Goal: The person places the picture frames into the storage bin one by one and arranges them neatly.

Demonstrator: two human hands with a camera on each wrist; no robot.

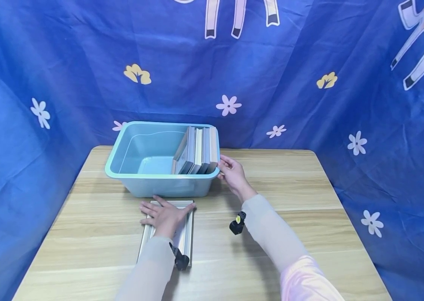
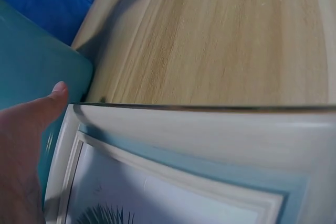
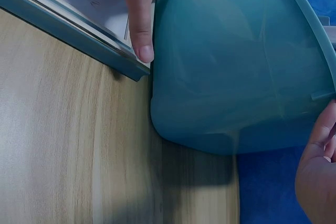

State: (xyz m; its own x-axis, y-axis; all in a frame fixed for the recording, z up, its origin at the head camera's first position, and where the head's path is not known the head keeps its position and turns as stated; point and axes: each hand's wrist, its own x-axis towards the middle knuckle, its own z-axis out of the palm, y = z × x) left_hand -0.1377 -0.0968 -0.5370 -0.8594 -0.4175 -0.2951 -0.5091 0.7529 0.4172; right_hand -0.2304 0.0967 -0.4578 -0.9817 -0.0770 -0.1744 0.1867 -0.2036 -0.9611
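A light blue plastic bin stands toward the back of the table. At its right rim, my right hand grips the edge near the front corner, fingers curled at the lip. In front of the bin a white picture frame lies flat, with a blue inner band and a dark plant leaf in its picture. My left hand rests spread over the frame's far end, fingertips close to the bin's front wall, covering part of the frame. Several flat, frame-like pieces stand upright inside the bin along its right side.
The wooden table has rounded back corners. A blue patterned cloth hangs behind it and along both sides. Small black cameras are strapped at both wrists.
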